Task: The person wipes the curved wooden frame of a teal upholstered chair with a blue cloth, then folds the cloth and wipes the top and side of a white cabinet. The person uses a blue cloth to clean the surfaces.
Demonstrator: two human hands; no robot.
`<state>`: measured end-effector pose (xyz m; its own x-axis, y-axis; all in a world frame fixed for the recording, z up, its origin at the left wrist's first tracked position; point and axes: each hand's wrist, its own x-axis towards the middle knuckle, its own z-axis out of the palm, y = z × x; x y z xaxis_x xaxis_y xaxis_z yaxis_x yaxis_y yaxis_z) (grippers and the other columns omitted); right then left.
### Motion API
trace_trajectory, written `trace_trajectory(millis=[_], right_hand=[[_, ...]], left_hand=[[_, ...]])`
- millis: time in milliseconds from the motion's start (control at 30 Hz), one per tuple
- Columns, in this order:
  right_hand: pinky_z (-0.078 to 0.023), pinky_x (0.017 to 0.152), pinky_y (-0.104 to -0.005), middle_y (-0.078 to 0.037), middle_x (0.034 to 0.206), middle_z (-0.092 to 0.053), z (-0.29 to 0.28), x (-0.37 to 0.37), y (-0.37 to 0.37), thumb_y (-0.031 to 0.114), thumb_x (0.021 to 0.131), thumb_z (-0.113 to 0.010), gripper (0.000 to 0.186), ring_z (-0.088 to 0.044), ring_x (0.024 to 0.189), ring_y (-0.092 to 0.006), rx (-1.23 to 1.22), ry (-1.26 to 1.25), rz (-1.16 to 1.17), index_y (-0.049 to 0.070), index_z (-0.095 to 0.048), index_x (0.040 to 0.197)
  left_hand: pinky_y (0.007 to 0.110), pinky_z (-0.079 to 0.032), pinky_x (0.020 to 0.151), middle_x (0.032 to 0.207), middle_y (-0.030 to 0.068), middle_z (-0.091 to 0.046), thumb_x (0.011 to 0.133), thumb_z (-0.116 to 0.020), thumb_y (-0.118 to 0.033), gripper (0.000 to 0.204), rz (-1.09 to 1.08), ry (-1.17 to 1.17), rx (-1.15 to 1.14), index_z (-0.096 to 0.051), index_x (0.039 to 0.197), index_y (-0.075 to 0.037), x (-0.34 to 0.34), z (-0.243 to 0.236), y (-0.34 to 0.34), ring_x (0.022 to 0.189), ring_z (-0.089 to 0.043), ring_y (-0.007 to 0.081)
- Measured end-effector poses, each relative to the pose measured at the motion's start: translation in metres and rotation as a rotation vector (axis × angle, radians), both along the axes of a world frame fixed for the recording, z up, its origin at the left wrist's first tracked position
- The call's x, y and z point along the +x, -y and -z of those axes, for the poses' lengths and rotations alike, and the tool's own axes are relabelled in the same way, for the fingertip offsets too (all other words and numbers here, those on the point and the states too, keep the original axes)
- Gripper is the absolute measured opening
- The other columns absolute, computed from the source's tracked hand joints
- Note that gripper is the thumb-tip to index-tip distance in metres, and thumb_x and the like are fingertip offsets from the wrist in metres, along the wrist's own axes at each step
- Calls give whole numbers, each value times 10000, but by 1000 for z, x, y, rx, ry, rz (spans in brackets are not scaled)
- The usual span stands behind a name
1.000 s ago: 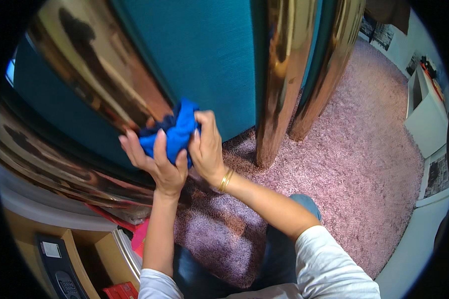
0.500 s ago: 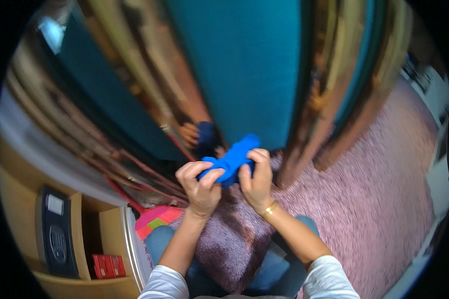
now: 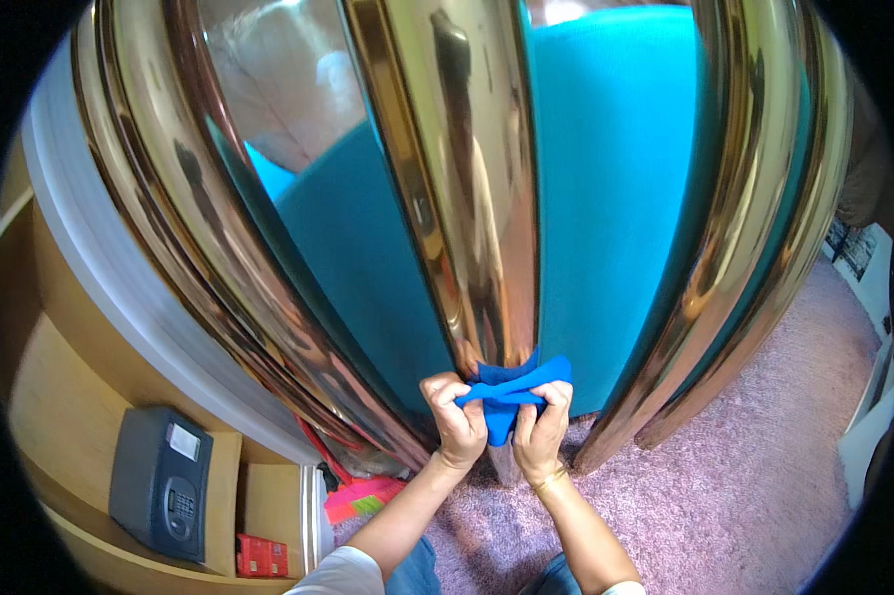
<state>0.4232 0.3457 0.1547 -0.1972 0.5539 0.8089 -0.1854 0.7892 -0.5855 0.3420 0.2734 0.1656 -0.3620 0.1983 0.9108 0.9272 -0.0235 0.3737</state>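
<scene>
A blue cloth [image 3: 511,392] is bunched across the lower part of a shiny gold metal post [image 3: 472,228], near where it meets the rug. My left hand [image 3: 452,416] grips the cloth's left end with curled fingers, and my right hand [image 3: 542,426], with a gold bracelet at the wrist, pinches its right end. Turquoise upholstered panels [image 3: 606,208] sit between the curved gold posts.
Further gold posts [image 3: 739,228] curve down to the pink shag rug [image 3: 754,476]. At left are a wooden cabinet [image 3: 80,387] holding a black safe [image 3: 160,481] and a red box [image 3: 261,555], and a pink-and-green item [image 3: 363,498] on the floor. White pieces line the right.
My view has swung toward the gold post, which now stands more centred. Both hands, still on the cloth, have moved lower in the picture and are now side by side across that post.
</scene>
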Motion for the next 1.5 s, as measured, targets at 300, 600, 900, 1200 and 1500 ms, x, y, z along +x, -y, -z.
trace_trajectory(millis=[300,600,900,1200,1500], right_hand=[[-416,683,-399,-164,841,-506,-272,-5,-25,-31,735,-556,234,-500,762,-334,143,-102,-65,25,-477,948],[-429,654,-365,-127,796,-516,-549,-32,-27,61,708,-673,273,-508,726,-296,373,-402,2,43,-496,916],[-427,635,-383,-126,855,-525,-376,0,-12,173,693,-710,328,-534,758,-313,389,140,0,87,-521,946],[-382,657,-390,-138,810,-491,-517,-16,-7,98,753,-622,198,-479,746,-314,529,-59,224,50,-518,915],[-368,705,-421,-129,829,-524,-427,-11,4,145,754,-629,211,-494,777,-316,599,102,397,68,-515,913]], left_hand=[[347,-344,741,868,110,-362,867,-479,-147,166,-10,-258,52,-359,946,-64,-12,-286,-16,809,-393,229],[289,-372,760,887,87,-412,937,-433,-174,159,105,-110,362,-409,977,-22,-27,-556,-26,796,-427,168],[386,-342,829,936,172,-398,892,-448,-131,178,-45,245,143,-374,987,0,-9,-362,-7,894,-434,313],[337,-382,781,908,134,-459,955,-384,-232,243,140,68,218,-385,1054,-10,-38,-502,-22,875,-460,191],[400,-358,740,865,173,-460,828,-561,-135,181,251,-42,162,-455,901,-7,-35,-438,-5,804,-448,331]])
